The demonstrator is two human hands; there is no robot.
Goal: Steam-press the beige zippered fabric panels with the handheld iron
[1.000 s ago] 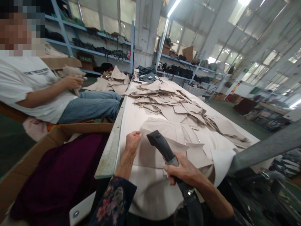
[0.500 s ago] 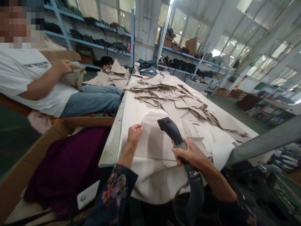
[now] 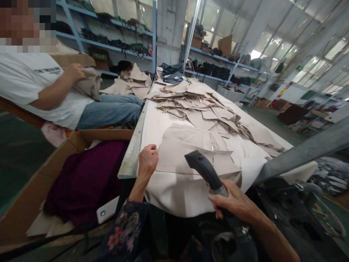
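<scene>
Nozzle (image 3: 205, 170), black, gripped in the right hand (image 3: 231, 199), tip pointing forward and to the left, above the near end of the worktop (image 3: 132, 157); hose (image 3: 243, 243) leading down below the grip. Left hand (image 3: 148, 160) closed in a loose fist at the left edge of a flat beige cloth (image 3: 174, 159); impossible to tell whether pinching it. Farther along the worktop: heap of similar pieces (image 3: 195, 105). To the left: cardboard box (image 3: 16, 207) with purple fabric (image 3: 87, 178) inside; beyond it, seated co-worker (image 3: 40, 85) holding crumpled beige fabric (image 3: 89, 86).
</scene>
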